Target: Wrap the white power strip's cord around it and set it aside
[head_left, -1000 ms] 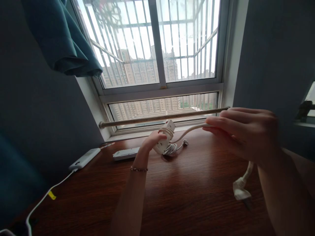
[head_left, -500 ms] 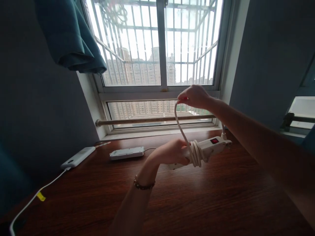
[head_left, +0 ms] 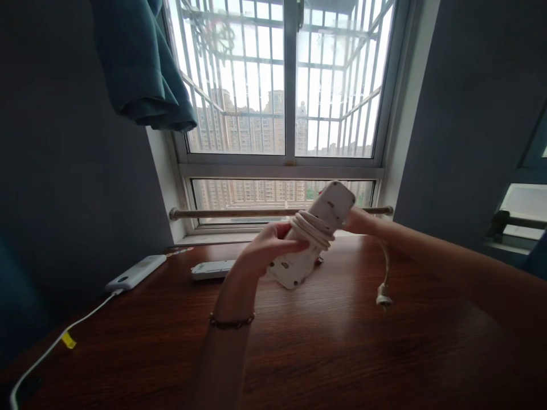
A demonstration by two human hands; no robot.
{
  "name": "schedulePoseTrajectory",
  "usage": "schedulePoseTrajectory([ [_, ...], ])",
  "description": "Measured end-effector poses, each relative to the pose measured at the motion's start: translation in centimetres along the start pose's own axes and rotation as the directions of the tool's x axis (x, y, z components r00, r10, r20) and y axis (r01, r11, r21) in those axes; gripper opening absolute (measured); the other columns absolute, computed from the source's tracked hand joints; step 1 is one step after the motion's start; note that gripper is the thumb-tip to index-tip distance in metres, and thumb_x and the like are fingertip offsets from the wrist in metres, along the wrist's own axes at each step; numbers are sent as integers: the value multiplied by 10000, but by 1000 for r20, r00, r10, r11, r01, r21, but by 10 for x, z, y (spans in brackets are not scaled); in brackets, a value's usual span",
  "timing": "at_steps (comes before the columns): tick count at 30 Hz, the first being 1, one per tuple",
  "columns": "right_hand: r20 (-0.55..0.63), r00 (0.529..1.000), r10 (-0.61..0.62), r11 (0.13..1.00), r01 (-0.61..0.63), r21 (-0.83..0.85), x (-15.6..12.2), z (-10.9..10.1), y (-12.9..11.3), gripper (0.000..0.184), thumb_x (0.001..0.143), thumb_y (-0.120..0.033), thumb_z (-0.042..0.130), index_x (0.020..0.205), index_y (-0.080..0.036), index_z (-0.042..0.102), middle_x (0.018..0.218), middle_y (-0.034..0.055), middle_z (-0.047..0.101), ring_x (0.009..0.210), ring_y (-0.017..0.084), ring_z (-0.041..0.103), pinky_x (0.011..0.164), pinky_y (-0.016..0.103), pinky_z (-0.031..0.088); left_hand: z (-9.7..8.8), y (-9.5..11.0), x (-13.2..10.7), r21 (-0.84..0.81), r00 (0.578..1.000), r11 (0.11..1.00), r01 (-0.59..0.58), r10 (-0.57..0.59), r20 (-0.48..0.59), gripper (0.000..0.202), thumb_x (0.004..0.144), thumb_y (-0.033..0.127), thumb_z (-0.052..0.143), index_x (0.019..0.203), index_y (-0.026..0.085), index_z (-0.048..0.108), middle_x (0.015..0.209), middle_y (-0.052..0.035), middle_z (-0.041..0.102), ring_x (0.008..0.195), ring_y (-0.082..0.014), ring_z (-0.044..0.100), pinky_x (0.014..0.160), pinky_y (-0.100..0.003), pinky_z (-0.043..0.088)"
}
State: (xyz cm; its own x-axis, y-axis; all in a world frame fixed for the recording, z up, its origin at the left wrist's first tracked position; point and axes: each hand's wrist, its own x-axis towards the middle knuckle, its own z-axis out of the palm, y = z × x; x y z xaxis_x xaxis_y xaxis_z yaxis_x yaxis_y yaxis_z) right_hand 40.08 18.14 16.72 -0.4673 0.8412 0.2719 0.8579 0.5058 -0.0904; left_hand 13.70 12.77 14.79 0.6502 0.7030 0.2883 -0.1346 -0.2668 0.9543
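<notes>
A white power strip (head_left: pixel 335 202) is tilted up above the table, its underside with screw holes facing me. Several turns of white power cord (head_left: pixel 314 229) are wrapped round its middle. My left hand (head_left: pixel 269 247) grips the lower part of the strip, thumb across the underside just below the coils. My right hand (head_left: pixel 356 221) is behind the strip's upper right side, its fingers mostly hidden. The cord's free end hangs below the right wrist, with the plug (head_left: pixel 383 297) dangling over the table; the cord appears held in that hand.
On the brown wooden table (head_left: pixel 299 353) lies a second white strip-like device (head_left: pixel 211 269), partly behind my left wrist. A white power bank (head_left: pixel 137 273) with a white cable (head_left: pixel 55 344) lies further left. A rail (head_left: pixel 231 213) crosses the window behind; a blue curtain (head_left: pixel 141 74) hangs left.
The strip has been raised and turned so its underside faces me and its switch is hidden. My right hand has come down behind it. The plug has swung lower.
</notes>
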Motion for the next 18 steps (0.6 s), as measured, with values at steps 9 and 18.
schedulePoseTrajectory([
  [9,133,976,-173,912,210,-352,-38,-34,-70,356,854,-380,495,600,-153,597,530,11,500,494,92,333,527,258,233,-27,-19,20,-176,975,984,-3,-36,-219,431,654,289,686,1004,64,574,927,-162,657,750,-272,650,653,-371,523],
  [18,484,715,-505,384,688,-616,-21,-23,-107,248,748,39,423,648,-147,553,547,14,430,532,132,372,522,294,215,-7,-60,53,190,985,979,71,-39,-168,152,593,191,609,717,104,590,586,-1,552,519,-124,494,470,-213,362],
])
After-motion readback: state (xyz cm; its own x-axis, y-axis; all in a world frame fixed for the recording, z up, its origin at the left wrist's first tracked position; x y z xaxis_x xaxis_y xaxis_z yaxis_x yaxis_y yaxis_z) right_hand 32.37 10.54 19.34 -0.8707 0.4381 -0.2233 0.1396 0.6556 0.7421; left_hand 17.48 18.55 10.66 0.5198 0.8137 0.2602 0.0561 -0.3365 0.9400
